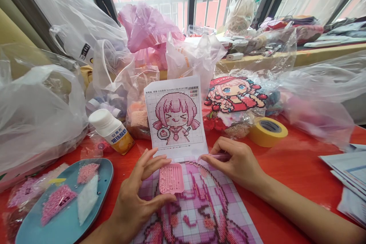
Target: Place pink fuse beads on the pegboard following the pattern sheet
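My left hand (137, 190) holds a small pink ridged tray (171, 178) between thumb and fingers, above a bead pattern board (194, 213). A few pink beads lie in the tray's grooves. Closed around a thin pink pen-like tool (220, 156), my right hand (238, 162) is near the board's upper edge, right of the tray. Dark and pink beads on the board form part of a face with hair. Behind it a printed chart (176, 116) of a pink-haired figure stands upright.
On the left, a blue plate (67, 213) carries bead bags beside a white bottle (111, 131). Yellow tape (268, 131) sits behind my right hand. Plastic bags (37, 110) and a finished bead figure (236, 94) line the back; papers (347, 183) lie at right.
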### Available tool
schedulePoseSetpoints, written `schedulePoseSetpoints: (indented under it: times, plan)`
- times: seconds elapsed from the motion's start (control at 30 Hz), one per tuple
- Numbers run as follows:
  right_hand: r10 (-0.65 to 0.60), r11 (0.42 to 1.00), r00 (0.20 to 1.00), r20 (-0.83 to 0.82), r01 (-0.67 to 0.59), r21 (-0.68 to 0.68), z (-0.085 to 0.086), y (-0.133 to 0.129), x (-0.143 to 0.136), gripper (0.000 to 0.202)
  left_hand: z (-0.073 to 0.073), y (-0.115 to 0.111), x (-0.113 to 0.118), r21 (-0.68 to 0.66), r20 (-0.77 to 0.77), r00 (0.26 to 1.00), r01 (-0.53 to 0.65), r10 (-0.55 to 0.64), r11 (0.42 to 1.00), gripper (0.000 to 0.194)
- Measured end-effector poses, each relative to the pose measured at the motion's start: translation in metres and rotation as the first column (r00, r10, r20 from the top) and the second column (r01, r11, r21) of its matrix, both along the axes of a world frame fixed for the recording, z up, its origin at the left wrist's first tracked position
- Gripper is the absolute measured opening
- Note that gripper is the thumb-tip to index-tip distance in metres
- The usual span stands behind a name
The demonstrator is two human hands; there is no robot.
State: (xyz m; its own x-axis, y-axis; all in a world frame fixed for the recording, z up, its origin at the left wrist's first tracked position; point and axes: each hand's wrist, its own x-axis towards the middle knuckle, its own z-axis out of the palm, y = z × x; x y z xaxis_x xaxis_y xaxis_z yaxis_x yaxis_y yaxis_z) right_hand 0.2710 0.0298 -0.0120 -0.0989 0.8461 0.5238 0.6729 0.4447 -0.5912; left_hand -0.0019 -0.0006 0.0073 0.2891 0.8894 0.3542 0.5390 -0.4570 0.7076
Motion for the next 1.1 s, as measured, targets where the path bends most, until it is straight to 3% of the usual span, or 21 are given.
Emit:
schedulePoseSetpoints:
  times: [0.2,0.47,0.77,1.1]
  plan:
    - [-0.070,0.997,0.997,-0.021,0.070,-0.014,0.0003,0.0003,0.0011,0.039,-0.0012,0.0013,-0.0005,0.008,-0.016,1.000,0.002,-0.002,1.000,0.082]
    - [-0.059,0.998,0.998,-0.024,0.059,0.002,0.0026,-0.0001,0.0015,0.039,-0.0067,0.0018,0.0003,0.063,0.052,0.998,-0.041,0.038,0.997,0.079]
    - [-0.096,0.995,0.993,-0.061,0.094,-0.043,0.0035,-0.0014,0.0023,0.036,-0.0012,-0.0032,0.0033,-0.050,0.148,0.955,-0.254,0.259,0.966,0.070]
    - [-0.090,0.993,0.992,-0.092,0.083,-0.083,0.0035,-0.0027,0.0049,0.036,-0.0012,-0.0051,0.0070,-0.092,0.184,0.919,-0.337,0.349,0.937,0.066]
